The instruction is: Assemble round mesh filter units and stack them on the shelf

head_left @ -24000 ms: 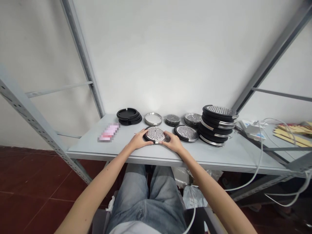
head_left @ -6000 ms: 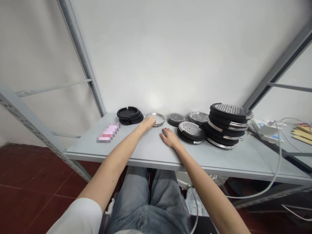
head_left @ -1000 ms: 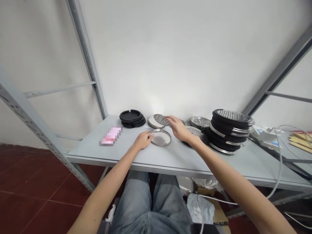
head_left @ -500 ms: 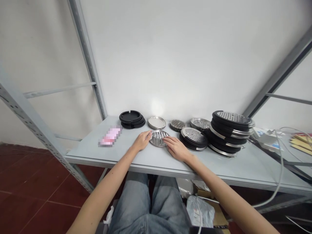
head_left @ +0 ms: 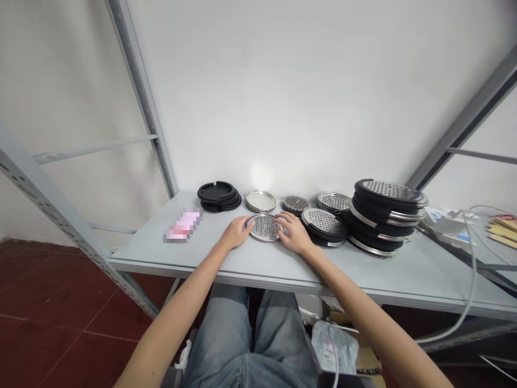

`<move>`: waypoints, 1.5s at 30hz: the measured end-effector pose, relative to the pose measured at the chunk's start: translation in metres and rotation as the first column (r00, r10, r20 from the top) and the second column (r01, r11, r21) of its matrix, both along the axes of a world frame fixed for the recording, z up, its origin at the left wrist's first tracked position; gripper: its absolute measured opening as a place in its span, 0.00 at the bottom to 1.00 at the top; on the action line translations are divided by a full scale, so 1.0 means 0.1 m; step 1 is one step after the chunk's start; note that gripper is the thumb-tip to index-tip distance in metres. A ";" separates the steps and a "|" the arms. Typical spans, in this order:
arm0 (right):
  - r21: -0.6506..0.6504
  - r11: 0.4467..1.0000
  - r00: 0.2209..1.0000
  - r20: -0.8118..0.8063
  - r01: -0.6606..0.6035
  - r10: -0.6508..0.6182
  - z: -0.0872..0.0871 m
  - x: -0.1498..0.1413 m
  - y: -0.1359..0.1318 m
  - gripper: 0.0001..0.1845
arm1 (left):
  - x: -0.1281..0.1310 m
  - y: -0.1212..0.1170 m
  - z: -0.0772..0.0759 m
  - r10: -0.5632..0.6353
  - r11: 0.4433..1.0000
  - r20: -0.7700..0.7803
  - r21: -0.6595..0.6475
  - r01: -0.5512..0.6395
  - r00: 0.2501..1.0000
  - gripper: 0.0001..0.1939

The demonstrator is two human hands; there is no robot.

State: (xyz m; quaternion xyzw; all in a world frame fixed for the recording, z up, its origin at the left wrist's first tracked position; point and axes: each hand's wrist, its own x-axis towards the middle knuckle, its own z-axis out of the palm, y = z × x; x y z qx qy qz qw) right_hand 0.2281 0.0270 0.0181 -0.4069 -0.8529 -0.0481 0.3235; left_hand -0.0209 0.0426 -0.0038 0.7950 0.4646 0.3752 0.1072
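Touching, with loosely spread fingers of the right hand [head_left: 295,233], the right edge of a perforated disc [head_left: 265,226] lying in a shallow metal tray [head_left: 263,238] on the table [head_left: 226,262]; curving the left hand [head_left: 235,233] round the opposite rim, without revealing whether pinching or only resting. Covering bits of rim on both sides. Seeing only pixel blocks over a pink oblong [head_left: 184,224], only part of the metal dishes [head_left: 334,200] behind black-rimmed discs [head_left: 324,223], and yellow strips [head_left: 503,231] running off at right. Finding blue-and-white patches on a box [head_left: 449,229] too small for reading.
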 end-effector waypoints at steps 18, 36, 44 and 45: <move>-0.245 0.954 0.964 -0.157 0.174 -0.216 -0.25 -0.02 0.26 0.12 | 0.00 -0.02 -0.01 0.006 0.999 -0.113 0.034 -0.002 0.994 0.16; -0.233 0.962 0.944 -0.259 0.144 -0.204 -0.28 -0.01 0.28 0.08 | -0.01 -0.02 -0.02 -0.002 1.000 -0.114 0.030 0.006 0.993 0.13; -0.250 0.954 0.942 -0.245 0.167 -0.229 -0.27 -0.02 0.27 0.07 | -0.01 -0.03 -0.01 -0.004 1.000 -0.112 0.030 0.007 0.994 0.14; -0.254 0.953 0.942 -0.246 0.165 -0.229 -0.27 -0.02 0.27 0.06 | -0.01 -0.02 -0.02 -0.004 0.999 -0.110 0.031 0.008 0.994 0.14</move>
